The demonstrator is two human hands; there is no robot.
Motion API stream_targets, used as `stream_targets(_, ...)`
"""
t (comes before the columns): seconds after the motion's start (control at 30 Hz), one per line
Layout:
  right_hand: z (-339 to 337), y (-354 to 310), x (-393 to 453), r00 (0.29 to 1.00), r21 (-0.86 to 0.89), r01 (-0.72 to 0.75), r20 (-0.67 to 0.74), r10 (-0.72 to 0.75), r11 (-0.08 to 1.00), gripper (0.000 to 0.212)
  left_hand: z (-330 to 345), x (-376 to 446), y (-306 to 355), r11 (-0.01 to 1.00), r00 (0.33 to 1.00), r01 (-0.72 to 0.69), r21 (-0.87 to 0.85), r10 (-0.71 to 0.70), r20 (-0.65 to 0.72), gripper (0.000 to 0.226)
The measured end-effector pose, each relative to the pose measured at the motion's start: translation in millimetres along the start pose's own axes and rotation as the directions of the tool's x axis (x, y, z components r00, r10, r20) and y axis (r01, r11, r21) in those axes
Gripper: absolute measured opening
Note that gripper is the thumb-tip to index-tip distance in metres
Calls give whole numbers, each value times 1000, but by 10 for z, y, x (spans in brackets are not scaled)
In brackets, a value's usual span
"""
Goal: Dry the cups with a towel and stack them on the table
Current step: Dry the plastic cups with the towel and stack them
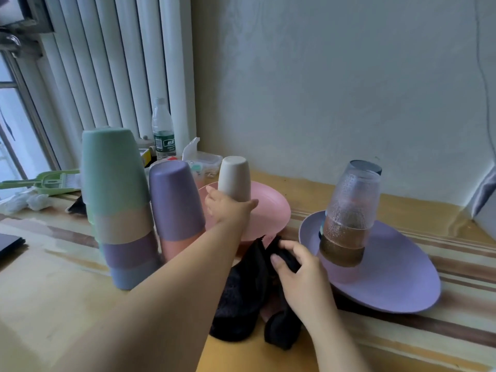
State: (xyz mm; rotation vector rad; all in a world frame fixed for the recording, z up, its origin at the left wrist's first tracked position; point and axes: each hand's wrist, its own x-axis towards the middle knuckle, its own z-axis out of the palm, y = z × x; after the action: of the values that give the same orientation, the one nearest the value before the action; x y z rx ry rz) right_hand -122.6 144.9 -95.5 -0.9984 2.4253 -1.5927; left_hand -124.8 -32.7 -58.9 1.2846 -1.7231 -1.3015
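My left hand grips the base of an upside-down cream cup that stands on a pink plate. My right hand holds a black towel that hangs down to the table. To the left stand two stacks of upside-down cups: a tall one topped by a green cup, and a shorter one of a purple cup over a pink one. Stacked clear glasses stand upside down on a purple plate at the right.
A water bottle, a plastic box and small items stand at the back by the radiator. A green brush and dustpan lie at the far left. The wall runs close behind the table.
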Motion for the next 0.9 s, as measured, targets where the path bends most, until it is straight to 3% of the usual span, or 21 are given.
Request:
stream_targets(0.17,-11,10,36,1000,36,10,8,-10,999,27,46,147,-15,994,995,-76,-85,81,65,84)
stream_targets(0.27,-10,13,31,1000,63,13,-7,-13,998,30,81,86,-43,992,990,-121,-43,124,70,72)
stream_targets(0.7,7,-3,11,997,75,63,-43,-60,995,32,-8,-242,-96,852,913,-404,333,400,85,70)
stream_targets(0.9,11,3,-1,997,77,70,-37,-67,995,32,23,-233,3,786,860,-499,365,500,100,71)
